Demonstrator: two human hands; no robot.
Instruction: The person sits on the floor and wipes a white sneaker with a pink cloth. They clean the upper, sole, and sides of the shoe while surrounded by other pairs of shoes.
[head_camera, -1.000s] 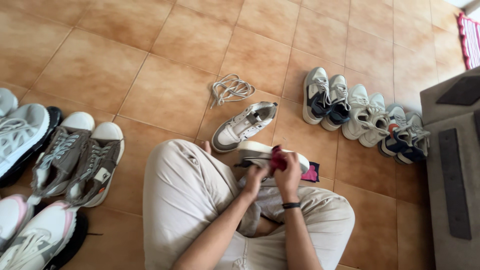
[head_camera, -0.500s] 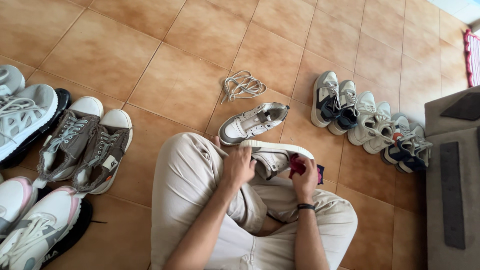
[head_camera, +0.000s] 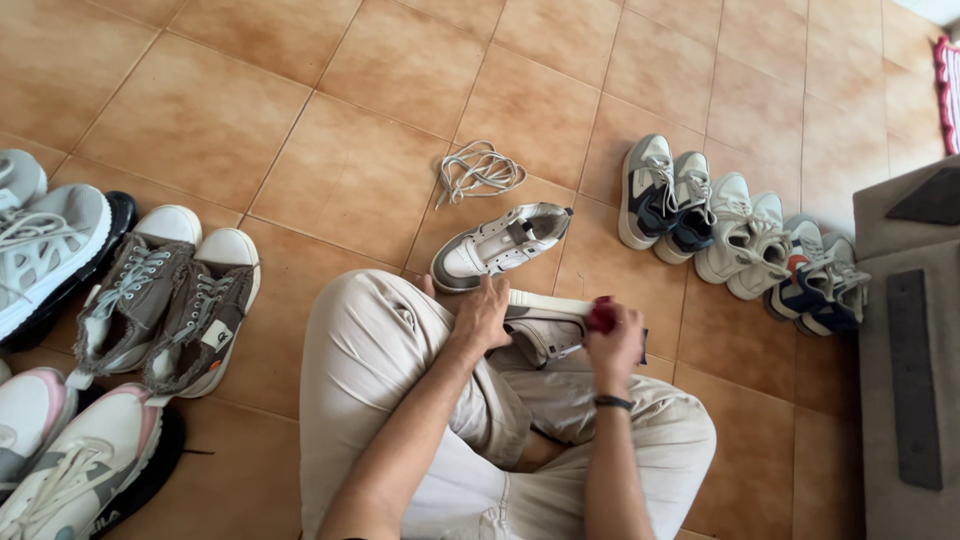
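I sit cross-legged on a tiled floor in beige trousers. My left hand (head_camera: 484, 314) grips one end of a white sneaker (head_camera: 548, 322) lying on its side across my lap. My right hand (head_camera: 616, 338) presses a small red cloth (head_camera: 602, 313) against the sneaker's sole edge at the other end. A black band is on my right wrist. The matching white and grey sneaker (head_camera: 498, 244) rests on the floor just beyond my knee, without laces.
A loose bundle of white laces (head_camera: 478, 172) lies farther out. A row of sneakers (head_camera: 740, 232) lines the floor at the right beside a grey piece of furniture (head_camera: 908, 340). More sneakers (head_camera: 150, 300) sit in pairs at the left.
My left hand has moved from beside the right hand to the sneaker's left end. The sneaker has shifted lower onto my lap, and the view has tilted slightly downward.
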